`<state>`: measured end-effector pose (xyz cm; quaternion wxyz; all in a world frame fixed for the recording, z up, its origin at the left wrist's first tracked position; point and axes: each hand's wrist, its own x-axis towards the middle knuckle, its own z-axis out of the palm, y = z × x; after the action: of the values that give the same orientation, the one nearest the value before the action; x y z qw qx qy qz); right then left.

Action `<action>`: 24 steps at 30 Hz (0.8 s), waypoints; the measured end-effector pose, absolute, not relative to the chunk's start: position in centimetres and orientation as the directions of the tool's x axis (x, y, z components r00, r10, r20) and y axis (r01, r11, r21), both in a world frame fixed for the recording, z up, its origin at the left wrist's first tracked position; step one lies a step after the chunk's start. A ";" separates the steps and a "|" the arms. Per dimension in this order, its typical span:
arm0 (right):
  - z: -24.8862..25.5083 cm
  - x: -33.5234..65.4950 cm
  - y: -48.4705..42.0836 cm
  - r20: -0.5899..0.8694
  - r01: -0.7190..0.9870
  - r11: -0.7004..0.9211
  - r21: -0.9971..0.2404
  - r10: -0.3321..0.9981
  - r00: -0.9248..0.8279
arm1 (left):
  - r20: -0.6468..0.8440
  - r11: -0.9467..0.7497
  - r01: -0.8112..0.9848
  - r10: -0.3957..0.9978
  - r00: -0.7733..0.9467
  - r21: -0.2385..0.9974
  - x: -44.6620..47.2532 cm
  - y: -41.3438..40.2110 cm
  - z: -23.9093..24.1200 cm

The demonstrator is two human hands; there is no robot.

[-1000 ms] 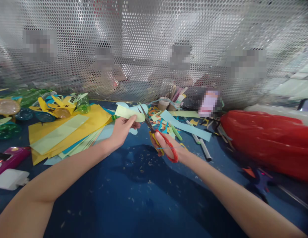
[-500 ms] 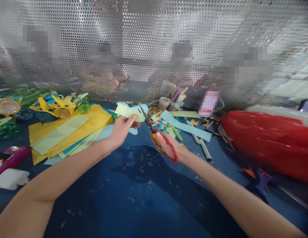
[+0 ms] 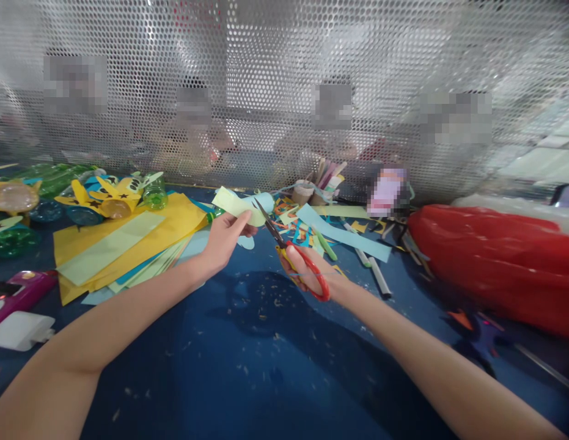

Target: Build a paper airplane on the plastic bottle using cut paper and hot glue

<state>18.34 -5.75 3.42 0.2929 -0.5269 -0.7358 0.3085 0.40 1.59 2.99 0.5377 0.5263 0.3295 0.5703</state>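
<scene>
Pinching paper [image 3: 228, 201], left hand [image 3: 225, 238] closed, right hand [image 3: 307, 266] gripping scissors [image 3: 277, 234]

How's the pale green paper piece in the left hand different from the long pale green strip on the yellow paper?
The pale green paper piece is pinched in the left hand, while the long pale green strip lies on the yellow paper. The piece is near the red-and-yellow-handled scissors; the strip is away from them. The piece looks shorter than the strip, though the hand covers part of it. Both are pale green paper.
</scene>
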 end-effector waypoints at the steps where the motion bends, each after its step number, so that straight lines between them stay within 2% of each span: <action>1: 3.4 18.4 -5.7 0.112 0.596 0.262 -0.759 0.955 -0.276 | 0.252 -0.211 -0.266 0.959 0.130 0.941 0.4 1.7 3.0; 9: 3.5 18.3 -6.0 0.075 0.609 0.230 -0.759 0.960 -0.269 | 0.272 -0.233 -0.266 0.955 0.118 0.935 0.3 2.0 2.9; 24: 3.4 18.4 -5.7 0.147 0.634 0.301 -0.712 0.948 -0.283 | 0.268 -0.235 -0.260 0.958 0.101 0.937 0.2 2.1 2.8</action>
<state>18.39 -5.71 3.40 0.2875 -0.5250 -0.7534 0.2723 0.16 2.10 2.84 0.5222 0.5271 0.3313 0.5828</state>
